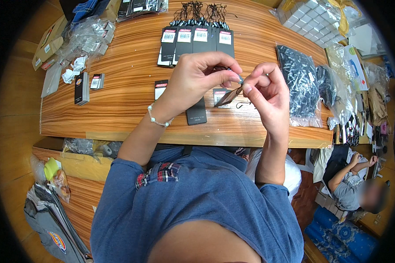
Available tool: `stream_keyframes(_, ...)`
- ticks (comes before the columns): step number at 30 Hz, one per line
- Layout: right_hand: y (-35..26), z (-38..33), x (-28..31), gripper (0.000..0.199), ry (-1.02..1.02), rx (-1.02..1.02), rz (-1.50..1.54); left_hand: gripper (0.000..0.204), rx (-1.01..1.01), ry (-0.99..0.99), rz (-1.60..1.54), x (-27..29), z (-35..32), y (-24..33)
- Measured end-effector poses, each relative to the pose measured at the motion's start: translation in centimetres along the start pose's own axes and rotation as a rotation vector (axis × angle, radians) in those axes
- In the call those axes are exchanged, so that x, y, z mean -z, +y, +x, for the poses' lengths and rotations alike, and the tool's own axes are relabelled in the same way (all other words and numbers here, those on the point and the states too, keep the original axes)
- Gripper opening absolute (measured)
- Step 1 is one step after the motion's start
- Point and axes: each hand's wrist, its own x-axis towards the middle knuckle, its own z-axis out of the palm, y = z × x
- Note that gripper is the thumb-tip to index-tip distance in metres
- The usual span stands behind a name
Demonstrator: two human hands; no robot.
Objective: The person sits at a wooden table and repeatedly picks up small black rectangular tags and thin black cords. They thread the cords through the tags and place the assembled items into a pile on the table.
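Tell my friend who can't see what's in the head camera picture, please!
A person's left hand and right hand hold a small dark tag over a wooden table. Beyond them lie overlapping black tags with dark strings, and a clear bag of dark things lies at the right.

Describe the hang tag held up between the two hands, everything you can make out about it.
The hang tag is a flat, dark piece that looks like thin card, seen at a steep slant so its face appears narrow. It tilts, its upper end toward the right hand, whose thumb and fingers pinch it there. The left hand has its fingertips at a small fastening by that end, too small to make out. It is above the wood-grain table; any print is unreadable.
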Motion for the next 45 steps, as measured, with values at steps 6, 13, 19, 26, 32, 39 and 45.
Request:
stream_keyframes(6, 0.7, 0.1, -0.2, 0.019, 0.022, 0.01, 0.078, 0.01, 0.007, -0.004, 0.005, 0.2, 0.1, -0.4)
stream_keyframes(13, 2.2, -0.3, -0.7, 0.023, 0.084, 0.109, 0.144, 0.008, 0.066, -0.044, -0.118, 0.0, -0.4, -0.2)
stream_keyframes(19, 2.7, -0.5, -0.9, 0.026, 0.09, 0.221, 0.164, 0.007, 0.12, -0.098, -0.219, -0.2, -0.8, 0.7)
stream_keyframes(26, 2.5, -0.6, -0.8, 0.028, 0.005, 0.099, 0.187, 0.009, 0.071, -0.091, -0.116, -0.1, -0.7, 0.5)
stream_keyframes(32, 3.0, 0.3, -0.3, 0.038, -0.272, -0.146, 0.199, 0.013, -0.075, -0.163, 0.251, 1.3, 0.9, 0.9)
stream_keyframes(39, 3.7, 0.8, -0.2, 0.024, -0.121, -0.2, 0.576, 0.025, -0.371, 0.199, 0.595, 3.2, 2.4, -2.6)
stream_keyframes(45, 4.9, 2.6, 1.0, 0.023, 0.076, -0.141, 0.767, 0.037, 0.073, 0.053, 0.215, -0.9, -1.5, -2.8)
